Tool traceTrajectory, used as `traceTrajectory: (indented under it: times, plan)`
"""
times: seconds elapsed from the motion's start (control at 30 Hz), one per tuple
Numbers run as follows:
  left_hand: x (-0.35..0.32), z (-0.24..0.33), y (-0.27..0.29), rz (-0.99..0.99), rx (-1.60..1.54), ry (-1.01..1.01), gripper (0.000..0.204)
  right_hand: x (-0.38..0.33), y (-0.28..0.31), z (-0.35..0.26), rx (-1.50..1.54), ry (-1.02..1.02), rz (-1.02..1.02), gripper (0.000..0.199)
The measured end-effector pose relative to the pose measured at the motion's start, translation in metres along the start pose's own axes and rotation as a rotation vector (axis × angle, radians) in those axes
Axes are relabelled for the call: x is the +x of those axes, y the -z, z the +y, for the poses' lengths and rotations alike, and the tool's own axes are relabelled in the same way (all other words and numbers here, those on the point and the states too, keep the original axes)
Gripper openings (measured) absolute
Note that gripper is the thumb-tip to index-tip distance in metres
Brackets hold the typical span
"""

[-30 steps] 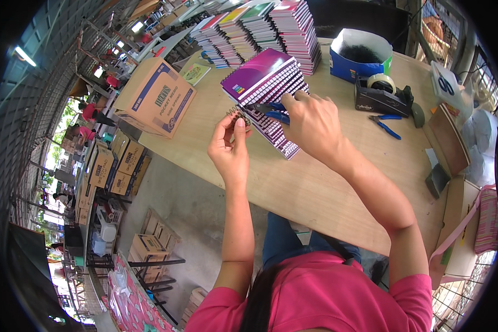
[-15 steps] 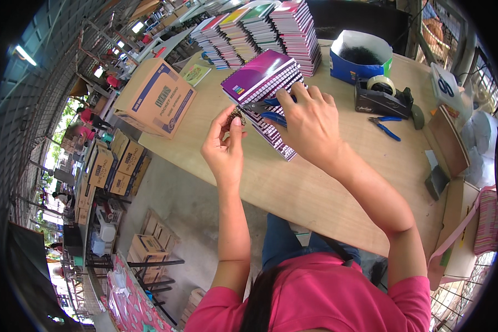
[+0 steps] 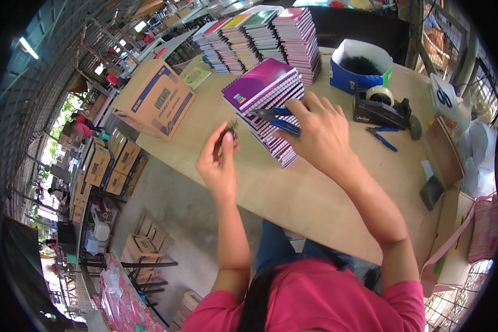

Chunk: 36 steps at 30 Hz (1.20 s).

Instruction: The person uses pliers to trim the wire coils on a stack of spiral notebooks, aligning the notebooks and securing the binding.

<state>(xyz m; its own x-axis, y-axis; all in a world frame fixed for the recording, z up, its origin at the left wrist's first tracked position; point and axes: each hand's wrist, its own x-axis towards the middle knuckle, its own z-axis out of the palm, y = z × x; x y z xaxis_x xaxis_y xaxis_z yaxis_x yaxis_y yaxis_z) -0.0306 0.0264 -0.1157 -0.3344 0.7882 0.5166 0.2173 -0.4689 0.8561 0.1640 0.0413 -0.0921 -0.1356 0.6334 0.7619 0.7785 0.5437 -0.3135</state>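
Your left hand [image 3: 218, 163] is pinching dark coils [image 3: 232, 131] and your right hand [image 3: 319, 128] is gripping pliers [image 3: 288, 126] over purple notebooks [image 3: 265, 80] on a pale table [image 3: 271, 191], with concrete floor [image 3: 174, 191] and cartons [image 3: 126, 154] showing at left. The pliers are pointing left, their long axis lying nearly crosswise.

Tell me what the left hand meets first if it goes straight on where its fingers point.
The left hand would probably meet the purple-topped notebook stack, though unclear depth means it might pass above it.
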Motion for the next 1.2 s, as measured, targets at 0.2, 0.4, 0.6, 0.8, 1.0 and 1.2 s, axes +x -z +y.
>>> traceTrajectory:
  times: [0.2,0.4,0.6,0.8,1.0,1.2]
  plan:
    - [-0.041,0.015,-0.058,-0.564,-0.297,0.21,0.024,-0.065,0.057,0.064,1.438,-0.744,0.219,0.061]
    - [0.066,-0.028,-0.267,-0.529,-0.039,-0.244,0.045,-0.107,0.093,0.089,1.576,-0.737,0.429,0.083]
    - [-0.006,0.077,-0.167,-0.612,-0.261,-0.534,0.039,-0.133,0.09,0.116,1.18,-0.71,0.326,0.07]
    - [0.079,0.021,-0.035,-0.161,-0.117,-0.386,0.032,-0.066,0.016,0.033,0.52,-0.145,-0.058,0.053]
    - [0.111,-0.033,-0.029,-0.495,-0.024,-0.047,0.034,-0.042,-0.044,0.005,0.288,-0.054,0.107,0.054]
    - [0.101,-0.034,-0.035,-0.429,-0.069,-0.001,0.031,-0.042,-0.048,-0.003,0.238,-0.041,0.139,0.053]
